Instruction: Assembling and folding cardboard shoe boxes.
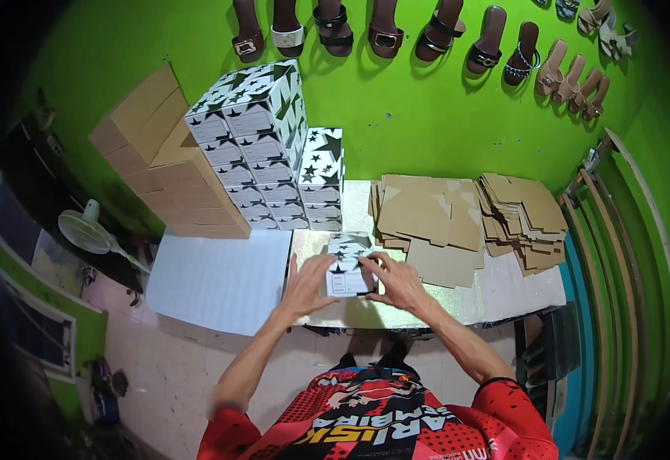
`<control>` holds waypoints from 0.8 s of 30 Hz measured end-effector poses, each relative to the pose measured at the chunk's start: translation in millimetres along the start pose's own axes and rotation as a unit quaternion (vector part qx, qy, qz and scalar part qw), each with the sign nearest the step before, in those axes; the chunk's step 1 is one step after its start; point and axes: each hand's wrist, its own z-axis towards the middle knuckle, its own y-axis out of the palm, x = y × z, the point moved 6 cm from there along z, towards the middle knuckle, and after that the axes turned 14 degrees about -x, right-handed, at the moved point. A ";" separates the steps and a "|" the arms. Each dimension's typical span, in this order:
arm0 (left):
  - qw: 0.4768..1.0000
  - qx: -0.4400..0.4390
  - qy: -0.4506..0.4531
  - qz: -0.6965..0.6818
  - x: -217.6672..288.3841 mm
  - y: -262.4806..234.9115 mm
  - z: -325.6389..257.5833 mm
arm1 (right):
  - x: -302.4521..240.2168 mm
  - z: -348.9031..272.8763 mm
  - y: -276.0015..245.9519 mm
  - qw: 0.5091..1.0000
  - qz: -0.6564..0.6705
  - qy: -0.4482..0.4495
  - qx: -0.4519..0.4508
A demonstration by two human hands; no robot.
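A small white shoe box with black stars and a label panel on its front stands near the front edge of the table, between my hands. My left hand lies along the box's left side, fingertips at its upper edge and thumb near the lower corner. At the right side, my right hand grips the box with bent fingers by the top edge and the thumb lower down. Beyond them, a tall stack of matching star-patterned boxes rises, with a shorter stack beside it.
Flat brown cardboard pieces lie piled at the right of the table, with another pile farther right. Brown cartons stand at the left behind a white foam sheet. Sandals hang on the green wall. A fan stands left.
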 end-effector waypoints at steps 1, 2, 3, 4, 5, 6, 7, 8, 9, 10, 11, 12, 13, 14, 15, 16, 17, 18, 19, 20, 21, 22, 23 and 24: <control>1.000 0.018 0.011 -0.011 1.2 19.2 -11.7 | -6.2 -10.8 12.4 1.000 0.008 -0.007 0.019; 1.000 0.003 0.019 0.000 3.0 42.4 -20.1 | 0.5 -24.1 39.9 0.999 0.004 -0.012 0.039; 1.000 -0.012 0.018 0.009 0.6 67.6 -35.1 | -6.6 -36.2 58.3 1.000 -0.004 0.004 -0.003; 0.998 -0.064 0.005 0.010 -4.6 96.9 -46.2 | -6.3 -48.5 81.6 0.999 -0.015 0.019 -0.036; 0.994 -0.104 -0.014 -0.038 -3.3 116.7 -48.7 | 10.0 -62.0 119.1 0.998 0.025 0.029 -0.043; 0.984 -0.144 -0.046 -0.088 -6.8 138.5 -61.5 | 3.4 -66.9 131.5 0.995 0.017 0.061 -0.079; 0.986 -0.118 -0.030 -0.115 -4.7 150.6 -70.4 | -5.1 -70.7 140.9 0.989 0.008 0.093 -0.116; 0.984 -0.096 -0.041 -0.143 -5.3 160.1 -71.1 | -7.8 -71.1 149.5 0.988 0.034 0.079 -0.130; 0.981 -0.074 -0.054 -0.170 -4.8 170.0 -74.1 | -10.8 -69.9 157.0 0.988 0.036 0.074 -0.131; 0.979 -0.047 -0.075 -0.181 -0.1 172.7 -70.9 | -12.8 -67.9 165.4 0.988 0.038 0.072 -0.130; 0.979 -0.050 -0.075 -0.183 2.1 178.6 -69.7 | -13.8 -62.6 173.2 0.989 0.023 0.078 -0.125; 0.979 -0.049 -0.077 -0.181 3.6 183.5 -68.5 | -12.7 -61.0 179.6 0.988 0.025 0.080 -0.126; 0.980 -0.047 -0.078 -0.178 4.4 186.8 -65.4 | -8.7 -58.7 186.7 0.991 0.005 0.084 -0.103; 0.981 -0.044 -0.070 -0.176 8.9 187.0 -63.3 | -5.9 -56.5 189.7 0.993 -0.016 0.087 -0.079; 0.979 -0.035 -0.055 -0.191 12.6 185.4 -62.0 | -2.8 -57.6 192.3 0.994 -0.033 0.075 -0.066; 0.978 -0.022 -0.045 -0.204 10.4 188.0 -66.4 | -4.5 -56.7 190.2 0.996 -0.007 0.063 -0.066; 0.979 -0.008 -0.056 -0.198 11.8 188.0 -70.7 | -6.9 -57.5 184.5 0.997 0.017 0.050 -0.063; 0.975 0.006 -0.045 -0.217 12.5 186.3 -72.9 | -9.5 -60.8 176.7 0.997 -0.012 0.057 -0.048; 0.971 0.020 -0.030 -0.236 14.1 184.6 -72.1 | -2.1 -64.0 177.1 0.993 0.072 0.067 -0.065; 0.972 0.020 -0.032 -0.233 14.9 185.7 -72.5 | 3.9 -66.9 179.1 0.981 0.156 0.077 -0.081; 0.975 0.027 -0.013 -0.221 15.9 183.9 -72.3 | 4.4 -69.3 178.3 0.984 0.138 0.076 -0.078; 0.977 0.032 0.008 -0.209 18.3 182.6 -71.0 | 3.7 -73.5 176.1 0.991 0.121 0.040 -0.031; 0.980 0.035 0.001 -0.194 21.9 177.9 -72.2 | 0.5 -73.2 168.6 0.995 0.102 0.002 0.016; 0.979 0.043 0.013 -0.199 26.0 172.1 -71.2 | -0.4 -78.1 164.6 0.996 0.086 -0.003 0.030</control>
